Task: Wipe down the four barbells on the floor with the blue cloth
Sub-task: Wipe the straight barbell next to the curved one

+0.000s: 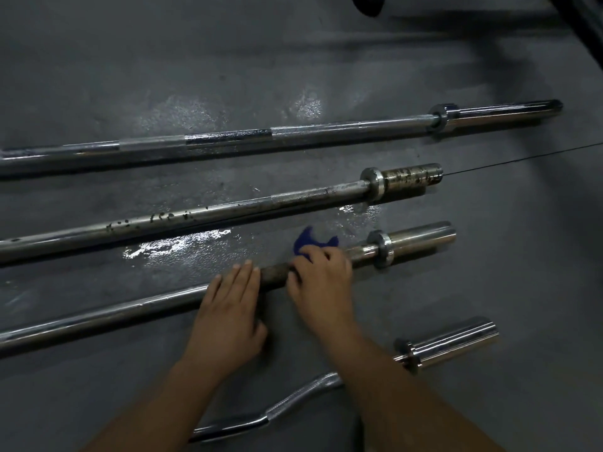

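The dark grey floor (489, 272) shines with wet patches (169, 247) under my head camera. Four barbells lie on it side by side, slanting up to the right. The farthest barbell (293, 133) is long and bright. The second barbell (228, 210) is dull, with dark pitted spots on its shaft and sleeve. The third barbell (98, 316) is chrome at the ends and rough and dark where I work. The bent curl bar (450, 344) lies nearest me. My left hand (228, 311) lies flat on the third barbell, fingers straight. My right hand (321, 282) curls over the blue cloth (310, 239), bunched on that shaft just short of its collar.
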`<state>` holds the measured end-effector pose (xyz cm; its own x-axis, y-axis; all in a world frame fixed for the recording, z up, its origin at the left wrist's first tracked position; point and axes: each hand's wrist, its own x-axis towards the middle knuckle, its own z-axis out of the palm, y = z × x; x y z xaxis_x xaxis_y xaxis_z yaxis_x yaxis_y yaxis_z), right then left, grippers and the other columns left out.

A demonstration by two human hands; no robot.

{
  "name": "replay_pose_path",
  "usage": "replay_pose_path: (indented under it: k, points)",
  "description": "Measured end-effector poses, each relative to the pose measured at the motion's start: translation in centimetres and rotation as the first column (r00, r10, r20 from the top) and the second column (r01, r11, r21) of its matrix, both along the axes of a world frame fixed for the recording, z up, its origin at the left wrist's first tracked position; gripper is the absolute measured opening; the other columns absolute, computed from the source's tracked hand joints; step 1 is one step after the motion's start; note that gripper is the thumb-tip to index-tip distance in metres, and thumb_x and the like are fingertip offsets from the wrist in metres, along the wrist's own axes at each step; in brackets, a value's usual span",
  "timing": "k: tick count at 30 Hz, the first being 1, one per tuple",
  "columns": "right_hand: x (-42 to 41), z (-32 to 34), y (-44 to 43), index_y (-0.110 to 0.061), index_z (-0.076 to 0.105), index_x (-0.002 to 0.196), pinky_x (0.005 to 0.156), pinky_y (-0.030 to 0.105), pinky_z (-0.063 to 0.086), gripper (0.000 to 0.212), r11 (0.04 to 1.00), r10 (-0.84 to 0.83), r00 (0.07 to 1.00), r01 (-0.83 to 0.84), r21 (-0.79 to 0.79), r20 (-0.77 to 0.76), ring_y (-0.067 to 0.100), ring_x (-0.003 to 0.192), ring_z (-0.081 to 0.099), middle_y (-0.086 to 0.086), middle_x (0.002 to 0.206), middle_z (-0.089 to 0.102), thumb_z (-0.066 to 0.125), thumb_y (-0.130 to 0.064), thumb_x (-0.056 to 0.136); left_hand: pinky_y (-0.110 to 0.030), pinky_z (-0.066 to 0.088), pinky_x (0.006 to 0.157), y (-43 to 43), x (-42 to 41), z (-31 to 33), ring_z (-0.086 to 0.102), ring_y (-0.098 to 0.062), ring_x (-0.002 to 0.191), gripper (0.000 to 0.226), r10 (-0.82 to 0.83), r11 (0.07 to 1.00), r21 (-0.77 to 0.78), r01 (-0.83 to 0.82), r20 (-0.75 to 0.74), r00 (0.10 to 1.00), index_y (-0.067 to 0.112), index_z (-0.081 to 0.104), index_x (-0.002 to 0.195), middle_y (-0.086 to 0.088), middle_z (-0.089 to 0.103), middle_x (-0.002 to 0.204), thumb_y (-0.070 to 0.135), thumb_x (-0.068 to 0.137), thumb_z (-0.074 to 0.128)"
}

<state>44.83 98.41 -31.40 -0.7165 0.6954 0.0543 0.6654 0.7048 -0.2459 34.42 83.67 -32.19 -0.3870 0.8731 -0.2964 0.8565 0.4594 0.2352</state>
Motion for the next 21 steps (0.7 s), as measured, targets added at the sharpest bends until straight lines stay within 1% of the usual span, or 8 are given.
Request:
replay_pose_path:
  k: [1, 4, 9, 12, 14, 17, 19, 21]
  points:
    - [0.5, -0.3, 1.2, -0.025, 0.068, 0.108, 0.087, 0.044, 0.046, 0.031, 1.000, 0.023, 1.000, -0.023, -0.010, 0.015, 0.029, 0.101, 0.052, -0.001, 0.120, 0.061, 0.064, -0.025, 0.077, -0.045, 0.019, 0.116, 0.0, 0.0, 0.0, 0.039, -0.030, 0.142, 0.085, 0.005, 1.000, 0.005, -0.005, 0.000, 1.000, 0.004, 0.043, 0.146, -0.014, 0.039, 0.155, 0.040, 0.069, 0.043]
    - [3.4, -0.4, 4.1, -0.024, 0.060, 0.127, 0.094, 0.043, 0.045, 0.043, 0.957, -0.275, 0.961, 0.273, -0.103, -0.006, 0.032, 0.112, 0.046, 0.009, 0.134, 0.050, 0.062, -0.028, 0.083, -0.046, 0.021, 0.118, -0.2, -0.1, -0.3, 0.035, -0.029, 0.144, 0.084, 0.025, 1.000, 0.013, -0.025, 0.002, 1.000, 0.005, 0.041, 0.148, -0.013, 0.036, 0.157, 0.040, 0.071, 0.048]
    - [1.9, -0.1, 3.8, -0.014, 0.071, 0.103, 0.086, 0.041, 0.042, 0.029, 0.951, -0.307, 0.950, 0.304, 0.047, 0.056, 0.032, 0.105, 0.047, 0.011, 0.123, 0.054, 0.065, -0.026, 0.077, -0.048, 0.024, 0.119, -0.8, 0.0, -0.3, 0.034, -0.029, 0.144, 0.085, 0.010, 1.000, 0.016, -0.009, -0.012, 1.000, 0.005, 0.041, 0.148, -0.013, 0.035, 0.157, 0.040, 0.071, 0.051]
    - [1.7, -0.1, 4.7, -0.010, 0.065, 0.117, 0.084, 0.043, 0.043, 0.039, 0.961, -0.275, 0.959, 0.276, -0.004, 0.071, 0.039, 0.099, 0.051, 0.017, 0.115, 0.057, 0.056, -0.021, 0.081, -0.050, 0.029, 0.117, -1.1, -0.3, 0.1, 0.038, -0.029, 0.142, 0.083, 0.030, 0.999, 0.033, -0.030, -0.013, 0.999, 0.005, 0.044, 0.146, -0.012, 0.040, 0.155, 0.040, 0.071, 0.046]
    - [2.3, -0.3, 5.7, -0.016, 0.052, 0.134, 0.090, 0.045, 0.043, 0.050, 0.931, -0.360, 0.933, 0.359, -0.060, -0.002, 0.039, 0.104, 0.050, 0.018, 0.118, 0.055, 0.055, -0.013, 0.084, -0.050, 0.032, 0.115, -1.4, -0.5, 0.2, 0.042, -0.029, 0.140, 0.082, 0.037, 0.998, 0.042, -0.037, -0.011, 0.999, 0.004, 0.047, 0.144, -0.013, 0.042, 0.153, 0.040, 0.071, 0.044]
    - [1.2, -0.6, 3.4, -0.016, 0.058, 0.130, 0.094, 0.045, 0.040, 0.044, 0.866, -0.497, 0.866, 0.492, -0.089, -0.052, 0.040, 0.108, 0.046, 0.019, 0.125, 0.053, 0.056, -0.009, 0.087, -0.050, 0.033, 0.115, -1.6, -0.5, 0.0, 0.042, -0.029, 0.140, 0.085, 0.036, 0.999, 0.034, -0.036, -0.010, 0.999, 0.004, 0.047, 0.144, -0.012, 0.042, 0.154, 0.040, 0.068, 0.053]
    - [-0.5, -0.9, 0.2, -0.014, 0.066, 0.118, 0.088, 0.043, 0.044, 0.036, 0.915, -0.397, 0.917, 0.391, -0.096, -0.048, 0.038, 0.100, 0.049, 0.016, 0.118, 0.058, 0.062, -0.008, 0.083, -0.051, 0.033, 0.114, -1.5, -0.3, 0.0, 0.042, -0.030, 0.140, 0.089, 0.045, 0.999, 0.029, -0.045, 0.004, 0.999, 0.004, 0.047, 0.144, -0.013, 0.041, 0.154, 0.041, 0.064, 0.058]
    - [-1.1, -1.4, -1.1, -0.016, 0.068, 0.114, 0.081, 0.042, 0.048, 0.035, 0.984, -0.171, 0.985, 0.169, -0.060, -0.028, 0.036, 0.090, 0.052, 0.013, 0.107, 0.062, 0.065, -0.011, 0.080, -0.053, 0.034, 0.113, -1.5, -0.3, 0.0, 0.042, -0.031, 0.139, 0.093, 0.035, 0.999, 0.015, -0.035, -0.003, 0.999, 0.003, 0.047, 0.144, -0.014, 0.042, 0.153, 0.042, 0.061, 0.059]
